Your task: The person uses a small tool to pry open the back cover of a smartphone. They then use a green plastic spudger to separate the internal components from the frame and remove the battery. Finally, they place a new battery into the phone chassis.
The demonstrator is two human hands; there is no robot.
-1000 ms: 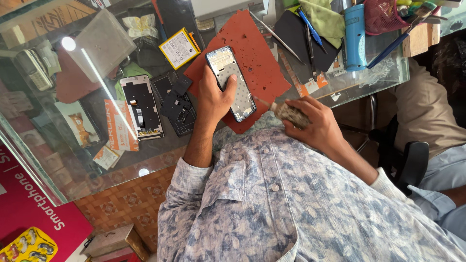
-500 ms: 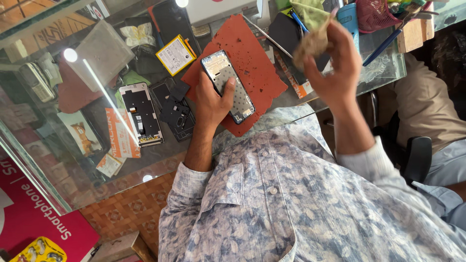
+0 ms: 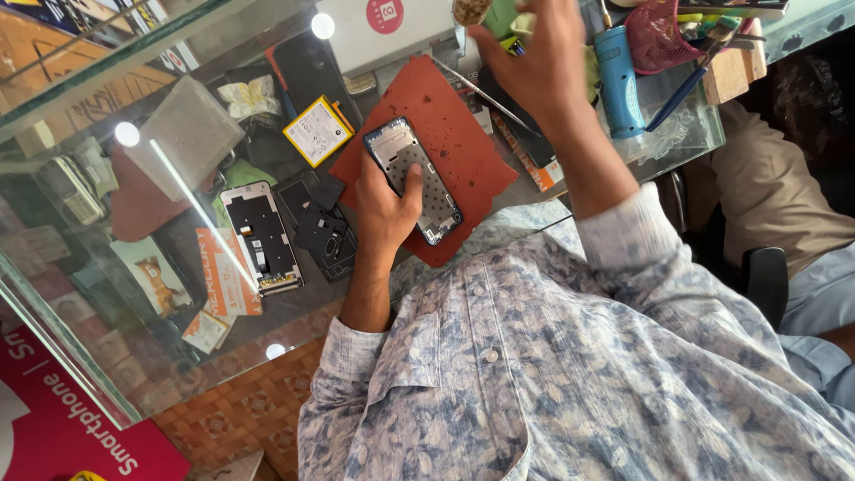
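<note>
The left hand point(image 3: 385, 200) lies flat with its fingers point(image 3: 411, 178) spread loosely over an opened smartphone frame point(image 3: 415, 178), a dark rectangle with a pale metal edge, pressing it down rather than gripping it. The frame rests slantwise on a rust-red rectangular work mat point(image 3: 454, 125) on the glass tabletop point(image 3: 107, 294). The right hand point(image 3: 534, 58) is raised above the far edge of the mat, fingers bunched around a small brownish rounded object point(image 3: 471, 11) at the top of the view; what that object is cannot be told. Just beside that hand stands a blue cylindrical tool point(image 3: 616, 80). Left of the mat lie a yellow square battery pack point(image 3: 318, 132), some black plastic phone covers point(image 3: 321, 227) and a second opened phone body with a white rim point(image 3: 263, 236).
</note>
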